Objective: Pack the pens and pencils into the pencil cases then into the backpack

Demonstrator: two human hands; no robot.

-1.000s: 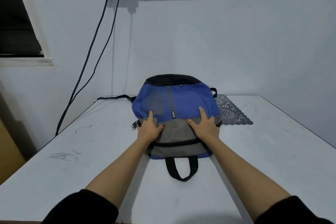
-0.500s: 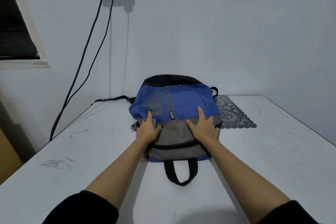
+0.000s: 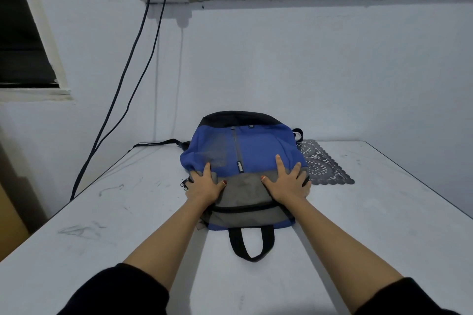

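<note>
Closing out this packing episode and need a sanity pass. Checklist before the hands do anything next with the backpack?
1. Blue, grey and black fabric backpack lying flat on the white table: ok.
2. Left hand and right hand both resting on the backpack, holding nothing else: ok.
3. Front pocket zip across the grey panel closed: ok.
4. Main compartment closed: cannot tell; the zip pulls sit by the left hand.
5. Pens, pencils, pencil cases inside: cannot tell, none in view.
6. Black carry loop lying free on the table: ok.
</note>
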